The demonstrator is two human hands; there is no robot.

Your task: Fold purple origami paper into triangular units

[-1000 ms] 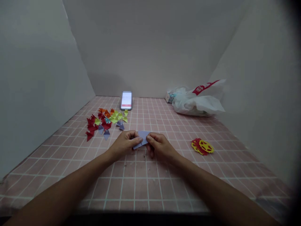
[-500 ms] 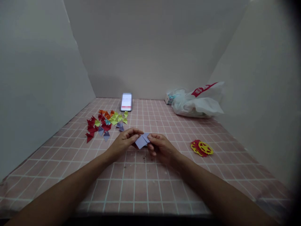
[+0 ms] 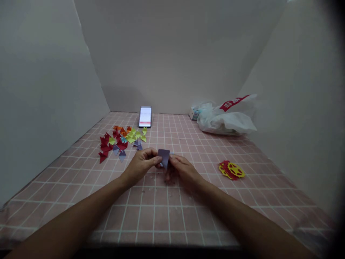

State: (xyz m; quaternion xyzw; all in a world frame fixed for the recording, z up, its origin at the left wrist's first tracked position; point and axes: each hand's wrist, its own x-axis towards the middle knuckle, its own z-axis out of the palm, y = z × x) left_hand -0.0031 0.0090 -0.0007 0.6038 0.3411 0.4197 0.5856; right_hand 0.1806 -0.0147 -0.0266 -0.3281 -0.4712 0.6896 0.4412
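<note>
A partly folded purple paper point(image 3: 164, 157) is held up between my two hands, over the middle of the table. My left hand point(image 3: 144, 163) pinches its left side, with the thumb across the near face. On the other side, my right hand point(image 3: 183, 167) grips the right edge between thumb and fingers. Part of the sheet is hidden behind the fingers. To the left lies a spread of small folded paper pieces: red ones point(image 3: 105, 144), yellow-green ones point(image 3: 132, 136), orange ones point(image 3: 123, 132) and purple ones point(image 3: 122, 154).
A phone point(image 3: 145, 117) with a lit, blurred screen stands at the back. White plastic bag point(image 3: 226, 120) and a small box point(image 3: 192, 113) sit at the back right. Red and yellow cut-out discs point(image 3: 231, 169) lie at right on the pink checked tablecloth point(image 3: 161, 223). Pale walls enclose three sides.
The purple paper has turned from a flat, tilted face to a more upright, darker one. Both hands have stayed in nearly the same place, still holding it.
</note>
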